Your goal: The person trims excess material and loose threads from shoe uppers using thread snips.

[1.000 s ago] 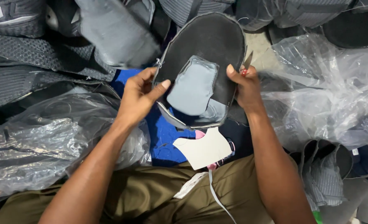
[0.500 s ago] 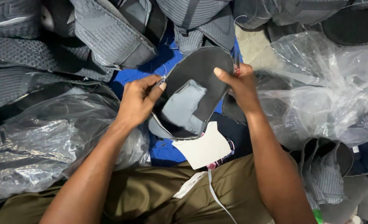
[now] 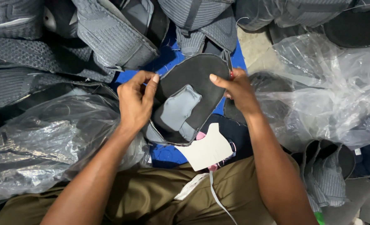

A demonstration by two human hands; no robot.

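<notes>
Free room is scarce. Grey knit shoe uppers pile from nine round to one o'clock, and crumpled clear plastic bags crowd eight o'clock, with more plastic at three. Only a strip of blue surface lies bare at six, beside a pale cut-out piece. The left hand and right hand fill the centre.

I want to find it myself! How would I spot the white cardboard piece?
Start at the two hands holding the dark grey shoe piece in the middle. Look just below it, above the olive trousers. The white cardboard piece lies there, flat, notched on top, the only pale thing among grey fabric.
</notes>
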